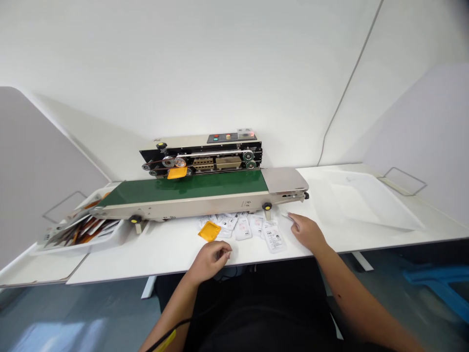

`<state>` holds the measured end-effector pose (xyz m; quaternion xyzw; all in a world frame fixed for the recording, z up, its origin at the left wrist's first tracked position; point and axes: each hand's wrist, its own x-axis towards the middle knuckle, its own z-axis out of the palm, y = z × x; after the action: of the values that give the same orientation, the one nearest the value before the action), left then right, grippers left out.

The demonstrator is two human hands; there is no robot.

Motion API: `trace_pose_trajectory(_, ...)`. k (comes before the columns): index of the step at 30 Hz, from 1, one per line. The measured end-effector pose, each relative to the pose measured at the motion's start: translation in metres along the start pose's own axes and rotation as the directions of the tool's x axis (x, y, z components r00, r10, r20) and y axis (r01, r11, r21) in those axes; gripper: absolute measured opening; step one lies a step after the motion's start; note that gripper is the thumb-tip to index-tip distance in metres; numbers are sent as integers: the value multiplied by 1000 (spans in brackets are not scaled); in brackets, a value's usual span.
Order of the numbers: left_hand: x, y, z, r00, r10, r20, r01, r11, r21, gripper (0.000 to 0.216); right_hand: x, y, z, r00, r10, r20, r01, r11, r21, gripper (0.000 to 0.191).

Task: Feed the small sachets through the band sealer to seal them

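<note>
My left hand (210, 261) rests at the table's front edge with its fingers curled in, and nothing shows between them. Just beyond its knuckles lies a yellow pouch (209, 231), partly over several white printed packets (274, 238). To the right of that pile, my right hand (307, 231) is closed, its forefinger reaching toward a small whitish piece (285, 213) at the fingertips. This piece is too small and pale to name surely. Behind the hands stands a band sealing machine with a green conveyor belt (198, 187). Another yellow pouch (177, 172) is caught at its rollers.
At the belt's left end a white bin (120, 233) holds many flat pouches, orange, brown and white. A shallow white tray (399, 215) lies on the right. The machine's metal end plate (286, 180) juts toward my right hand. Partitions flank both sides.
</note>
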<state>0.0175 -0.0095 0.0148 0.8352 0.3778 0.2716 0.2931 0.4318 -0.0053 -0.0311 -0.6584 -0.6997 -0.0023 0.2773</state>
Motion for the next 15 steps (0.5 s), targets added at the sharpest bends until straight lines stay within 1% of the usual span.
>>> trace_pose_trajectory(3,-1,0,0,1000,14,0,-14,1000,5,14,-1,4,-1,997,27,-73,-27,1000,-4,47)
trace_pose_trajectory(5,-1,0,0,1000,19,-6,-19,1000,11,15,-2,7,-3,985,-4,-171,4,1000,0,41)
trace_pose_trajectory(8,-1,1,0,999,29,-15,-28,999,23,14,-6,9,-6,930,-87,-357,86,996,-17,35)
trace_pose_trajectory(10,-1,2,0,999,36,-18,-36,999,22,13,-12,6,-7,890,-134,-436,139,990,-20,32)
trace_pose_trajectory(11,-1,2,0,999,37,-20,-37,999,19,12,-15,2,-7,877,-137,-461,151,989,-8,31)
trace_pose_trajectory(13,-1,3,1,999,39,-27,-39,999,11,12,-21,-9,-6,861,-95,-500,135,990,44,32)
trace_pose_trajectory(15,-2,2,1,998,43,-39,-43,999,2,12,-26,-25,-3,859,-26,-511,102,988,120,34)
